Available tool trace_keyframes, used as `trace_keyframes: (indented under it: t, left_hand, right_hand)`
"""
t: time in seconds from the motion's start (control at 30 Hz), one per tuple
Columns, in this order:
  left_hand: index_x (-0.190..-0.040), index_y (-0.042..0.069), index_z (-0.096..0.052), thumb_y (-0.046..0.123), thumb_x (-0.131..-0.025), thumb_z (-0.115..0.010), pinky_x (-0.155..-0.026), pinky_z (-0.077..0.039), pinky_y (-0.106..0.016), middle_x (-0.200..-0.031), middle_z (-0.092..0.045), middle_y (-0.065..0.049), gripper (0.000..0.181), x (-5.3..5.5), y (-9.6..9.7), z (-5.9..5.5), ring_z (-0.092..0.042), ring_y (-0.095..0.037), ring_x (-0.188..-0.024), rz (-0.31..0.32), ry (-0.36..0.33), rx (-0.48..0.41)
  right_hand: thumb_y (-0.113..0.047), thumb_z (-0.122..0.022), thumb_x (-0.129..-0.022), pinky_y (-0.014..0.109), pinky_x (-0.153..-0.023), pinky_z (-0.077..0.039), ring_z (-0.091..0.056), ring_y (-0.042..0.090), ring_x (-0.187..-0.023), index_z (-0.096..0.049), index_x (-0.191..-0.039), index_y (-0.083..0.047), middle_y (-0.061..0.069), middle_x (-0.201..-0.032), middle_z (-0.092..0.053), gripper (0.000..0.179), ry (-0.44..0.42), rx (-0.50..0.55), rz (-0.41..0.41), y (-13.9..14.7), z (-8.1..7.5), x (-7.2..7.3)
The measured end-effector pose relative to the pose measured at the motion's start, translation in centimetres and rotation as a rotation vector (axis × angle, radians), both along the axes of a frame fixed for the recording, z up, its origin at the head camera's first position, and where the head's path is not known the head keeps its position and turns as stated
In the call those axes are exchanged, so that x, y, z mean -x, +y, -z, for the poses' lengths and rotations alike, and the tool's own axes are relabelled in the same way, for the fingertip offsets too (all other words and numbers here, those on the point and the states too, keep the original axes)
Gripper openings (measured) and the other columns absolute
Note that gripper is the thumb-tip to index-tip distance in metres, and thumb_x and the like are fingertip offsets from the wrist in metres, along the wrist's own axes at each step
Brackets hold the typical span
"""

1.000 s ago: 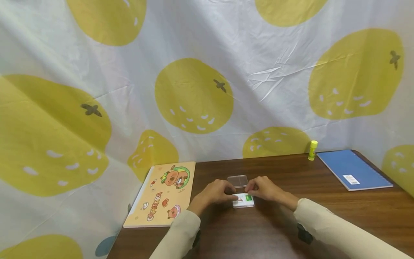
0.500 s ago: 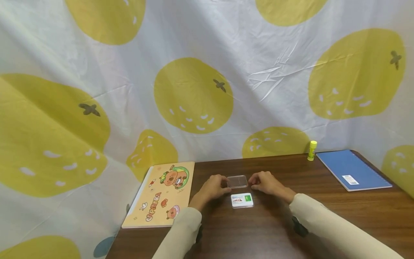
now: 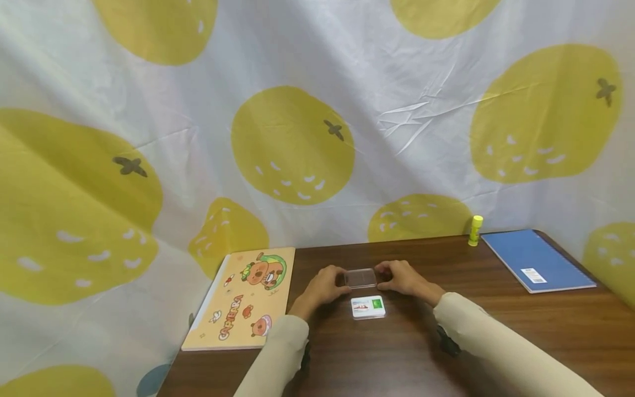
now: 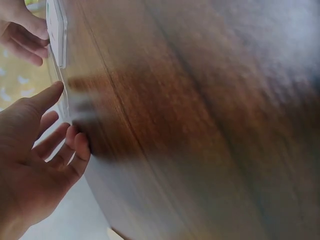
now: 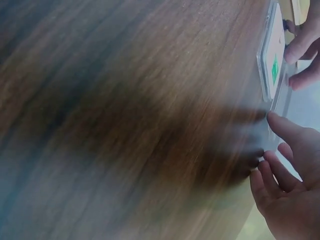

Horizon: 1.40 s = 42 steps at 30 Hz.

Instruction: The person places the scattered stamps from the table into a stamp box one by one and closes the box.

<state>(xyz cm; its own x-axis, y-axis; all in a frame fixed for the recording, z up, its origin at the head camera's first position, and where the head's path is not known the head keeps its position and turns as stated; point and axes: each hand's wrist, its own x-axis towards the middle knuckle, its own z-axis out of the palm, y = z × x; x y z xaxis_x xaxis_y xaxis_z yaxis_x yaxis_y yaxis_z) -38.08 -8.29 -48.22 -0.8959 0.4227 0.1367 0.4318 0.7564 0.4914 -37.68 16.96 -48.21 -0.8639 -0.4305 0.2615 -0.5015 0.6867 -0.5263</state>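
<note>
A clear, shallow plastic lid [image 3: 361, 278] lies on the wooden table between both hands. My left hand [image 3: 324, 285] holds its left end, thumb at the near corner and fingers at the far one. At the opposite end my right hand [image 3: 403, 278] grips it the same way. Just nearer to me sits a small clear case with a white printed card [image 3: 368, 307] on top, bearing a green patch. Neither hand touches this case. In the right wrist view the case [image 5: 272, 60] shows its transparent rim, and the right thumb is close to the lid's edge.
To the left lies a capybara-covered notebook [image 3: 243, 300]. A blue notebook [image 3: 538, 260] with a white label is at the far right, beside an upright yellow glue stick [image 3: 475, 230]. A lemon-print curtain [image 3: 297, 143] hangs behind the table [image 3: 377, 358].
Both hands have left the card-topped case and moved away from me to the clear lid. The fingers have closed in on its two ends.
</note>
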Motion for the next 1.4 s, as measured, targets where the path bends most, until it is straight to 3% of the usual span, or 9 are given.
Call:
trace_keyframes:
  t: [0.2, 0.37, 0.6, 1.1, 1.4]
  left_hand:
    - [-0.129, 0.007, -0.07, 0.026, -0.092, -0.081, -0.104, -0.049, -0.049, -0.134, -0.067, -0.01, 0.043, 0.2, 0.1, 0.0, -0.061, -0.029, -0.127, -0.024, -0.007, 0.043]
    - [-0.128, 0.009, -0.071, 0.028, -0.093, -0.081, -0.099, -0.051, -0.048, -0.131, -0.07, -0.007, 0.041, 0.4, 0.2, 0.2, -0.064, -0.028, -0.122, -0.021, 0.004, 0.062]
    - [-0.126, 0.012, -0.074, 0.03, -0.093, -0.081, -0.095, -0.054, -0.047, -0.13, -0.071, -0.006, 0.039, 0.3, 0.2, 0.4, -0.067, -0.026, -0.119, -0.025, 0.027, 0.088]
    - [-0.126, 0.014, -0.074, 0.031, -0.093, -0.08, -0.096, -0.054, -0.047, -0.131, -0.071, -0.004, 0.038, -0.2, 0.2, 0.1, -0.066, -0.025, -0.121, -0.025, 0.041, 0.093]
    - [-0.123, 0.015, -0.075, 0.03, -0.092, -0.081, -0.096, -0.054, -0.047, -0.128, -0.072, -0.002, 0.035, -1.1, -0.3, -0.6, -0.067, -0.024, -0.118, -0.007, 0.074, 0.082]
  right_hand:
    - [-0.012, -0.085, -0.086, 0.057, -0.101, -0.048, -0.063, 0.046, -0.119, -0.063, -0.129, 0.012, 0.028, -0.125, -0.068, 0.054, 0.022, -0.059, -0.034, -0.8, 0.3, 0.4]
    - [-0.009, -0.08, -0.091, 0.057, -0.102, -0.048, -0.061, 0.047, -0.122, -0.064, -0.129, 0.012, 0.031, -0.129, -0.065, 0.047, 0.018, -0.104, -0.078, -1.4, 0.3, 0.6]
    - [-0.011, -0.077, -0.094, 0.055, -0.1, -0.05, -0.063, 0.043, -0.122, -0.066, -0.128, 0.008, 0.025, -0.128, -0.068, 0.041, 0.001, -0.128, -0.082, -1.4, 0.2, 0.1]
    - [-0.009, -0.077, -0.093, 0.052, -0.091, -0.055, -0.069, 0.038, -0.11, -0.067, -0.123, 0.009, 0.022, -0.118, -0.072, 0.037, 0.096, -0.064, -0.149, -1.0, 0.4, -0.2]
    - [-0.01, -0.078, -0.093, 0.055, -0.096, -0.053, -0.067, 0.041, -0.116, -0.067, -0.126, 0.008, 0.023, -0.123, -0.071, 0.039, 0.132, -0.074, -0.147, -0.9, -0.1, -1.1]
